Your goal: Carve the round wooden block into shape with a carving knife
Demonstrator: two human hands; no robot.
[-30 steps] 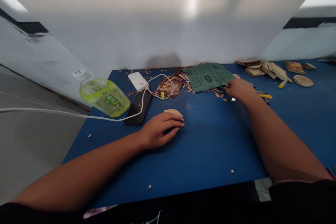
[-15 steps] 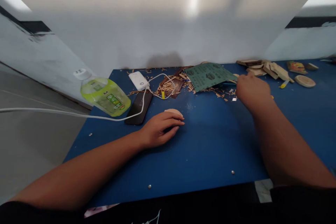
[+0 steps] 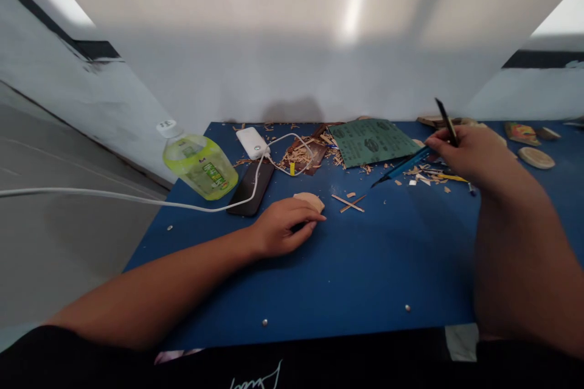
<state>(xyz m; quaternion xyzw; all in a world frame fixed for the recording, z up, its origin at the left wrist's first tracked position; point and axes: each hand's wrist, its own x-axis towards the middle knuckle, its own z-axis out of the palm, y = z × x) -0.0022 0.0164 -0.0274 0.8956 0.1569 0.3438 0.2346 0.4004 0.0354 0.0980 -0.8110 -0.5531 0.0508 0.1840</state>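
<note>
Gripping a blue tool (image 3: 404, 167) and black stick (image 3: 446, 120), the right hand (image 3: 469, 152) is mid-right; the left hand (image 3: 288, 226), loosely open, touches wood (image 3: 311, 199) mid-frame.

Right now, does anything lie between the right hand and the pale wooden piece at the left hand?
Yes: crossed sticks and a small chip lie on the table between the right hand and the wooden piece, which the left hand partly covers.

Blue tabletop (image 3: 369, 273) lies open between the forearms (image 3: 168, 282); beyond, crossed strips (image 3: 352, 204), shavings (image 3: 297, 153) and a blue tool (image 3: 406, 165) in the right hand (image 3: 474, 152) obstruct passage.
</note>
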